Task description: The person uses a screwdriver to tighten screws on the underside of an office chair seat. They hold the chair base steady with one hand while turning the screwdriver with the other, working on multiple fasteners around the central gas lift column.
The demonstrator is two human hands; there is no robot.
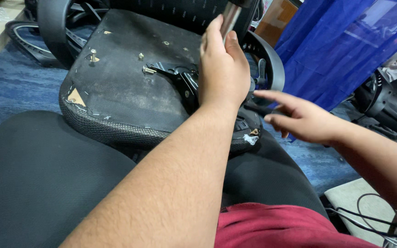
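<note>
Two hands on the upturned chair seat point(116, 92): left hand point(221, 64) wrapped around the metal cylinder point(229, 20) to steady it, right hand point(299, 117) spread open, holding nothing, near the black mechanism point(180, 78).

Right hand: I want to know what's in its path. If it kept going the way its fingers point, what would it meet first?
The right hand points left, toward the black lever beside the left hand, probably meeting that first; depth is unclear.

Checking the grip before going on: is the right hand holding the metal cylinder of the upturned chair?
No, the left hand is wrapped around the metal cylinder, while the right hand hovers open beside the seat underside.
</note>
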